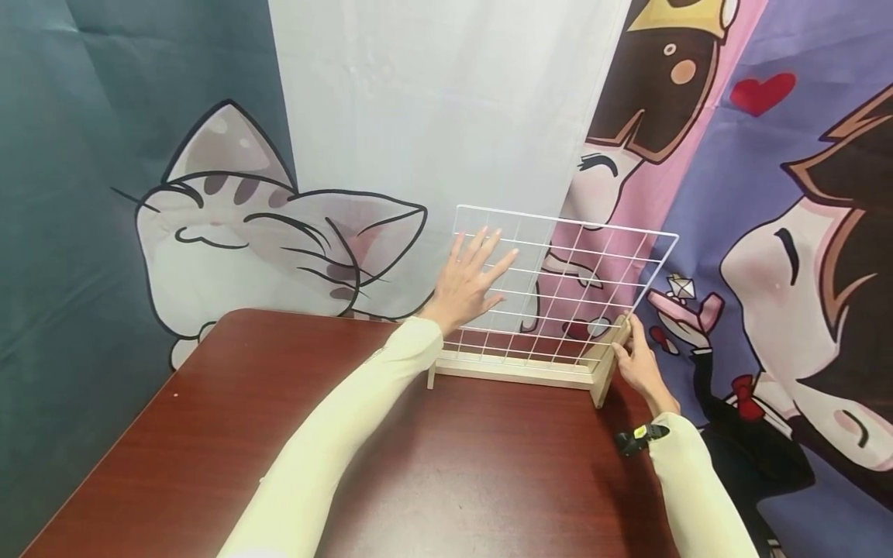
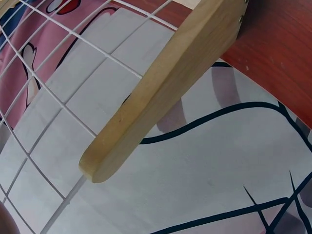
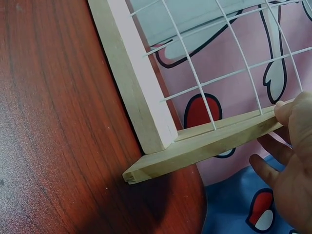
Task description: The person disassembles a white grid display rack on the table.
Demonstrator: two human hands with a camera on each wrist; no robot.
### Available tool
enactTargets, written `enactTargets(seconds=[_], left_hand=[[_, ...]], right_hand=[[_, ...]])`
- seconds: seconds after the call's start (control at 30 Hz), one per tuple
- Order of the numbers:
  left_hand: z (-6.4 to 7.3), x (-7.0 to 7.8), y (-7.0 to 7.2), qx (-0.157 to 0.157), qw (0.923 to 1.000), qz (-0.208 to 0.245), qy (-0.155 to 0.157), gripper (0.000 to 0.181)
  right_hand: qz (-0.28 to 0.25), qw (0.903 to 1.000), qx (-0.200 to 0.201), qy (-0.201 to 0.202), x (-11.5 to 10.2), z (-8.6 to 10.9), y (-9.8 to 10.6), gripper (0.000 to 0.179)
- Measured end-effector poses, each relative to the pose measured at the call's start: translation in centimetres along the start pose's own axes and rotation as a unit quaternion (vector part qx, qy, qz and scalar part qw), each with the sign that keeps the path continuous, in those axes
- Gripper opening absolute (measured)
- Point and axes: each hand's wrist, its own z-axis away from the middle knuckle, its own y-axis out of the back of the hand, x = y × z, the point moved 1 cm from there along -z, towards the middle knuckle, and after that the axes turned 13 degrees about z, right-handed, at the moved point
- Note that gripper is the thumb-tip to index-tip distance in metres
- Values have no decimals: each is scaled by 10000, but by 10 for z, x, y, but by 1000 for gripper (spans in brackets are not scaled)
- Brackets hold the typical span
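A white wire grid (image 1: 530, 271) stands in a pale wooden stand, leaning back over the far right of the table. My left hand (image 1: 466, 285) is spread in front of the grid's left part, with straight fingers overlapping the wires in the head view. The left side piece (image 2: 146, 102) of the stand fills the middle of the left wrist view. My right hand (image 1: 638, 364) pinches the upper end of the right side piece (image 3: 204, 148), with the thumb on its edge. The wooden crossbar (image 1: 516, 370) runs along the grid's bottom.
The reddish-brown table (image 1: 391, 496) has a rounded far left corner. Printed cloth with cartoon figures (image 1: 265, 232) hangs close behind the table and along its right side. A dark band (image 1: 640, 439) is strapped at the right wrist.
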Motion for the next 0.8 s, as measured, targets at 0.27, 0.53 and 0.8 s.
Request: enactTargets(seconds=[0.27,0.53,0.8], left_hand=[[-8,3,-7,96,9997,-212,-16,82],[-12,4,-21,72,9994,-349,26,88],[-16,4,-24,71,9988,-458,181,94]], right_hand=[[54,9999,16,-117,-1,-1,-1,67],[33,9998,21,-196,-2,3,-5,67],[38,9998,99,-171,-2,1,-3,67]])
